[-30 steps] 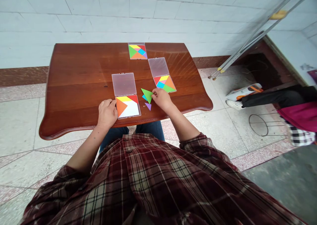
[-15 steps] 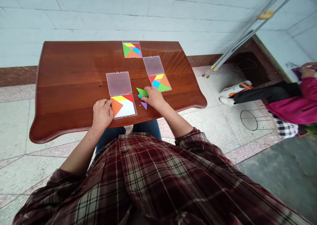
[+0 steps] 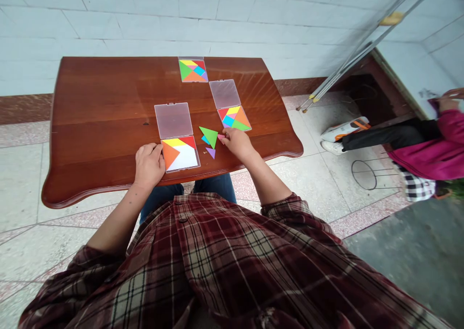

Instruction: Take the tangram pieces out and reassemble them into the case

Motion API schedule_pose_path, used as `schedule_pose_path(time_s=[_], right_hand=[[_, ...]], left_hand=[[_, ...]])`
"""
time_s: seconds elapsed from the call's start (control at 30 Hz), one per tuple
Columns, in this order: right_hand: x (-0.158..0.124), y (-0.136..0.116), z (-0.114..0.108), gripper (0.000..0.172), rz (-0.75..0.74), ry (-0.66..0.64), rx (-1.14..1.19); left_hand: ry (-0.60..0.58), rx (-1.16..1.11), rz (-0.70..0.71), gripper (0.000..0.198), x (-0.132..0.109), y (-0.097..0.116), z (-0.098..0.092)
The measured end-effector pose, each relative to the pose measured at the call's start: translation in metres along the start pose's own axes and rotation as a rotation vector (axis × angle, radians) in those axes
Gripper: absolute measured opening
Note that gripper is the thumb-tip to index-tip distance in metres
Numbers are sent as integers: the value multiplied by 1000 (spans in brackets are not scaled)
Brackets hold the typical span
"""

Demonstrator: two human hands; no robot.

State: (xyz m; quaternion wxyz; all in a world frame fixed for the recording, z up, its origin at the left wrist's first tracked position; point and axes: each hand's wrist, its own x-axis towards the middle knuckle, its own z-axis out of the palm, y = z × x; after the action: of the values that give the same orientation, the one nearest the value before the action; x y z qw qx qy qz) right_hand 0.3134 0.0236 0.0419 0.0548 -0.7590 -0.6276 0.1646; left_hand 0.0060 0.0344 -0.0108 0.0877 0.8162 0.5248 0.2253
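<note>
An open clear tangram case (image 3: 186, 169) lies at the table's front, its lid (image 3: 174, 120) folded back. Inside are an orange triangle (image 3: 169, 153), a yellow piece (image 3: 172, 142) and a red piece (image 3: 188, 141), with white base showing beside them. My left hand (image 3: 149, 164) grips the case's left edge, fingers curled. My right hand (image 3: 237, 143) pinches a pink tangram piece (image 3: 220, 136), partly covered by the fingers. Just left of it lie a green triangle (image 3: 209, 136), a blue piece (image 3: 205, 140) mostly under the green one, and a purple triangle (image 3: 210, 152).
Two filled tangram cases lie farther back: one open case (image 3: 234, 118) beyond my right hand, another case (image 3: 193, 71) at the wall edge. On the right are leaning crutches (image 3: 326, 80), a wire ring (image 3: 364, 175) and a seated person (image 3: 427, 148).
My right hand has drawn back to the right from the green triangle, which now lies uncovered. A pink piece now shows at its fingertips. My left hand stays on the case.
</note>
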Motion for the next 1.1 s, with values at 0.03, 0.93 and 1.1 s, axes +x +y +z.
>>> schedule_pose_path(time_s=[0.03,0.93,1.1], right_hand=[[1,-5,1,21,-4,-19,-32],[-15,-74,31,21,-23,-263,1094],[-12,-83,45,11,18,-176,999]], left_hand=[[-7,7,-1,39,0,0,0],[-29,27,2,40,-2,3,2],[-52,-4,-15,40,-1,6,0]])
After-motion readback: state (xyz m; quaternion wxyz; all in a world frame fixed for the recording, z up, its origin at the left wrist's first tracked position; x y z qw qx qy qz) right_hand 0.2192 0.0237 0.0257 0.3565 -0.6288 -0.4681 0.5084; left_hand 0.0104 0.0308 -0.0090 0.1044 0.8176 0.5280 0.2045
